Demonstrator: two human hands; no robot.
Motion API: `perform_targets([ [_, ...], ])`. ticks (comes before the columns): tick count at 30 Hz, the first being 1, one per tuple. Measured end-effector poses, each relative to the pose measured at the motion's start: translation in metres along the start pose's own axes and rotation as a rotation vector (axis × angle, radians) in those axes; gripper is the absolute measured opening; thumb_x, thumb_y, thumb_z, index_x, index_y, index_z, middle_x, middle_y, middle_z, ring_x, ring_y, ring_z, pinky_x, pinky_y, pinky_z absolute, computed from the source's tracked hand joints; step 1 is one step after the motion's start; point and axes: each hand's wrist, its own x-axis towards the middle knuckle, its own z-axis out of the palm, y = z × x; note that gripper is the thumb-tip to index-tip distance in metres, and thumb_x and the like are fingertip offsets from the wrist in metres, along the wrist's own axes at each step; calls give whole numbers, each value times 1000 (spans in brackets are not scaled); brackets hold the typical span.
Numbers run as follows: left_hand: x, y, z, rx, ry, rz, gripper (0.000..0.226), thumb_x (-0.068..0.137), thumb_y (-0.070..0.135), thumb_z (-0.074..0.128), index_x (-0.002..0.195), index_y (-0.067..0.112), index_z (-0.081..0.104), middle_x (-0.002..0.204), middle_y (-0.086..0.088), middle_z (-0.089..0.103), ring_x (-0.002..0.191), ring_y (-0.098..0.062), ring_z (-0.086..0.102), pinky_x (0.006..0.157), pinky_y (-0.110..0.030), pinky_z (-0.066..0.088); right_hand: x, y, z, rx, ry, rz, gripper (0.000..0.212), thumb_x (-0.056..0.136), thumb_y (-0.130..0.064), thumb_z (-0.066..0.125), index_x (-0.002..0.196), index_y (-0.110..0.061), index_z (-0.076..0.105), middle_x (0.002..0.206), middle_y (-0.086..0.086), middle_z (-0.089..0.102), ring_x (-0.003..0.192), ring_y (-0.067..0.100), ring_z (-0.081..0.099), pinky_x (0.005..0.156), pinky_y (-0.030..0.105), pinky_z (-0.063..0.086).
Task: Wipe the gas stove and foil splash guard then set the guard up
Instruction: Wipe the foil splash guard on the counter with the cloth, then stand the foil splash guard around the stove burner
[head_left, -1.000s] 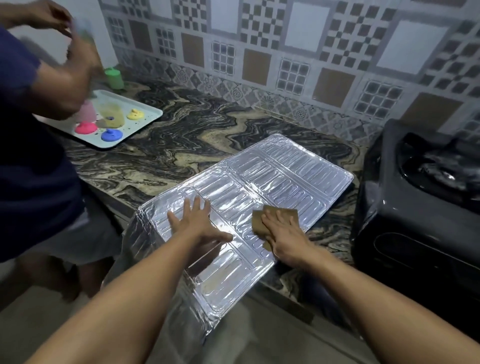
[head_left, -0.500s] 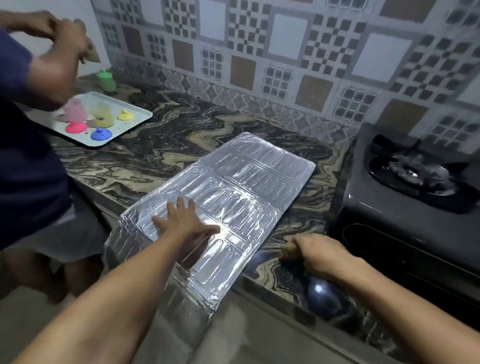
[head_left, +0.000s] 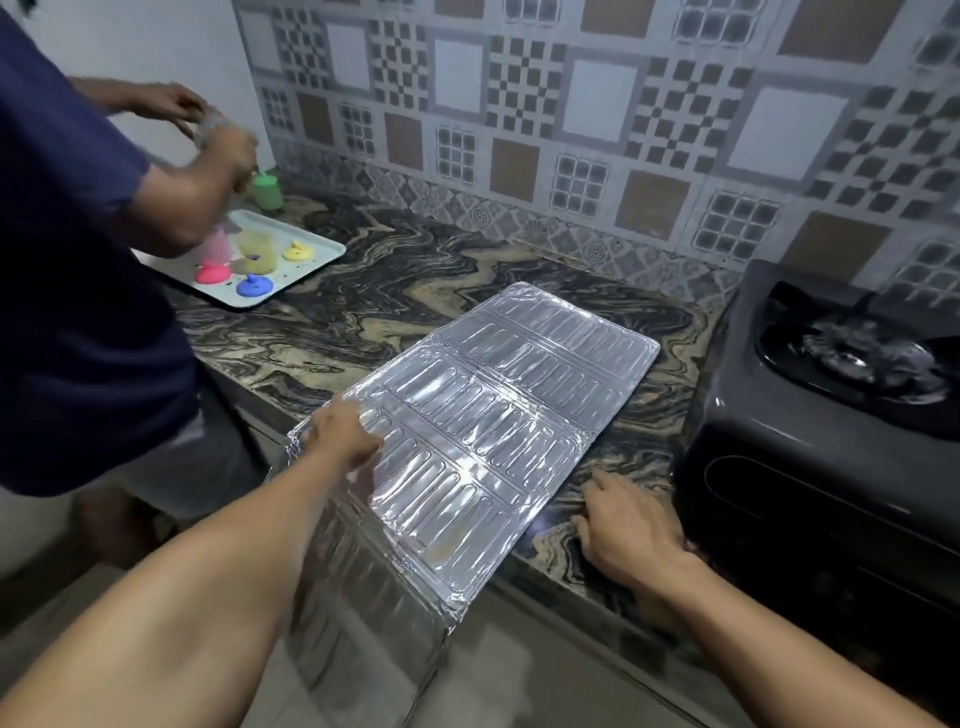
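My right hand rests flat on the counter, holding nothing; my left hand presses open on the foil splash guard. Its near panel overhangs the edge and could slide off if I let go. The stove sits beyond.

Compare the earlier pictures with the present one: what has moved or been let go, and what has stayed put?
The right hand slid its brown cloth off the foil splash guard toward the gas stove; it now lies spread on the countertop, the cloth out of sight. The left hand stays pressing the guard flat.
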Motion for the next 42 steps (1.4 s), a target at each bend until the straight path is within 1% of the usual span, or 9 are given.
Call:
perform_targets([
  [4, 3, -14, -12, -13, -24, -9, 39, 73, 8, 68, 110, -1, 58, 107, -20, 60, 88, -28, 54, 69, -29, 42, 15, -19, 3, 139, 60, -148, 31, 96, -26, 43, 123, -14, 53, 128, 7, 55, 117, 29, 53, 95, 40, 46],
  [6, 6, -20, -14, 13, 17, 19, 33, 72, 6, 67, 104, 2, 62, 114, -18, 58, 101, -33, 56, 78, -33, 48, 25, -25, 8, 143, 24, -178, 33, 98, -26, 40, 126, -14, 51, 131, 8, 54, 118, 30, 52, 97, 41, 44],
  [11, 1, -35, -21, 20, 36, -152, 103, 72, 37, 81, 148, 5, 19, 152, -19, 27, 137, -40, 29, 111, -47, 31, 35, -29, 12, 39, -81, -135, 32, 99, -37, 38, 117, -15, 52, 121, 4, 54, 115, 25, 51, 95, 41, 40],
  [13, 1, -41, -22, -115, 21, -255, 102, 80, 41, 72, 148, 0, 8, 148, -26, 34, 136, -40, 34, 110, -44, 33, 35, -27, 13, 67, -90, -122, 31, 99, -38, 40, 116, -15, 52, 121, 4, 54, 112, 27, 53, 92, 42, 42],
  [19, 10, -48, -47, -92, 66, -244, 28, 80, 8, 58, 103, -6, 64, 111, -24, 65, 108, -40, 58, 83, -33, 46, 35, -26, 11, 103, -89, -118, 27, 97, -40, 43, 110, -18, 51, 116, 2, 54, 104, 27, 56, 83, 41, 46],
  [23, 12, -36, -80, -144, 22, -142, 7, 75, 6, 66, 78, 1, 71, 80, -15, 64, 75, -26, 60, 67, -29, 46, 40, -24, 3, 50, -66, -132, 27, 94, -44, 48, 102, -19, 54, 108, 2, 59, 98, 26, 58, 82, 37, 45],
  [30, -1, 3, -143, -355, -142, 10, 29, 63, -1, 85, 79, 3, 61, 73, -10, 63, 66, -18, 58, 50, -20, 48, 66, -32, -34, 110, -122, -90, 20, 85, -41, 60, 99, -31, 69, 103, -1, 69, 98, 25, 66, 81, 36, 54],
  [34, -17, 35, -172, -283, -118, 112, 34, 58, 8, 90, 83, 8, 67, 75, -3, 63, 69, -14, 54, 56, -19, 45, 95, -40, -79, 143, -12, -133, 23, 88, -38, 57, 95, -16, 59, 103, 8, 65, 99, 31, 64, 80, 39, 53],
  [42, -59, 107, -214, -137, 5, 209, 32, 54, 21, 93, 71, 16, 66, 66, 0, 61, 64, -12, 52, 61, -21, 41, 145, -46, -186, 202, 255, -321, 64, 91, -24, 60, 148, -16, 32, 157, 8, 28, 135, 32, 40, 107, 44, 38],
])
